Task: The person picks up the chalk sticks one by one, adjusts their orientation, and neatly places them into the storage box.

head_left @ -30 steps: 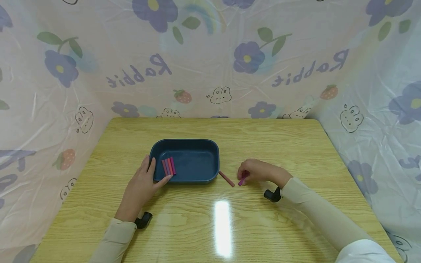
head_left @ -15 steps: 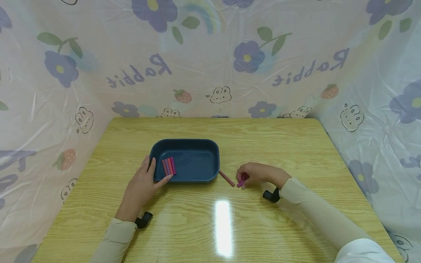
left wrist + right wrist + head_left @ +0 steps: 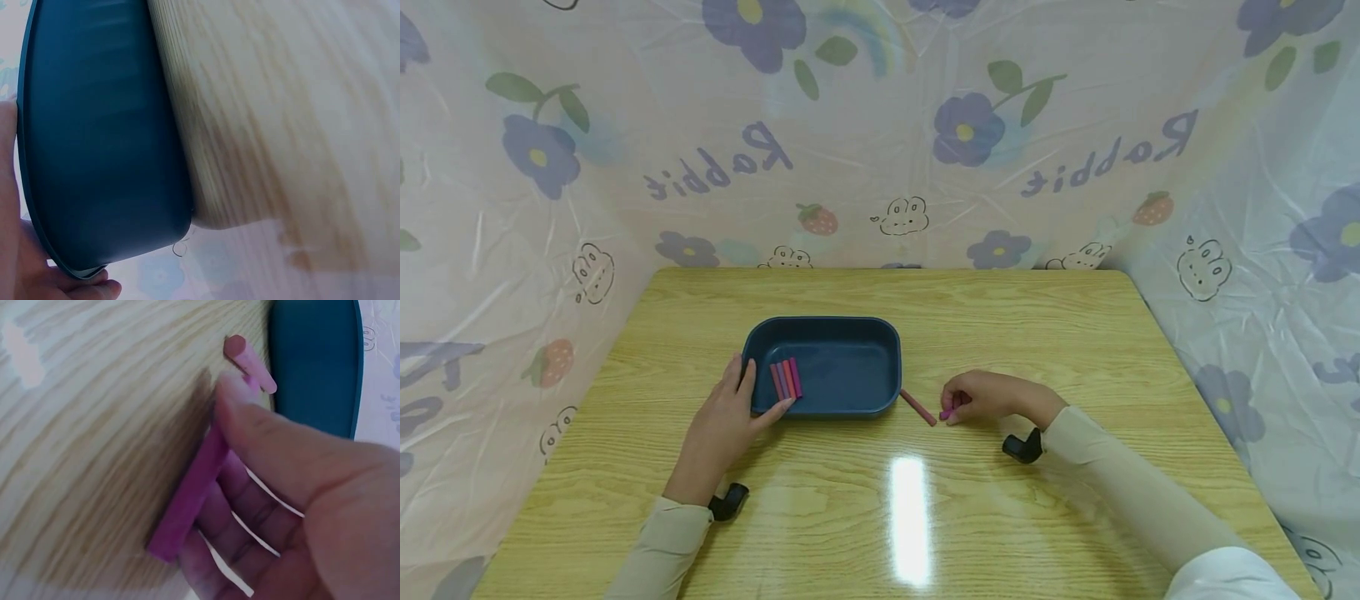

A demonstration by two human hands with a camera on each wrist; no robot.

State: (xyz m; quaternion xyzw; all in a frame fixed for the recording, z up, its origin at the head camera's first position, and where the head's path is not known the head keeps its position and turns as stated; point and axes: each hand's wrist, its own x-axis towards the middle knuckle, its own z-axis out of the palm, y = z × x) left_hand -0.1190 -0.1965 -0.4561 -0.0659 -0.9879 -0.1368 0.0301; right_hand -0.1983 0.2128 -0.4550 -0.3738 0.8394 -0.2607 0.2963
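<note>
A dark blue rectangular dish with rounded corners stands on the table. My left hand grips its left end, with the thumb over the front rim; in the left wrist view the dish's outer wall hides most of that hand. Several pink, red and purple chalk sticks lie side by side at the left inside the dish. Right of the dish, my right hand pinches a purple chalk stick close to the tabletop. A brownish-pink chalk stick lies between that hand and the dish, its far end by the dish wall.
The wood-grain table bears a bright light reflection in front of the dish. A patterned curtain with flowers and rabbits surrounds the table at the back and sides. Black wrist mounts sit below both wrists.
The purple chalk stick has turned a little in my right hand, and less of it shows in the head view. My left hand and the dish have stayed in place.
</note>
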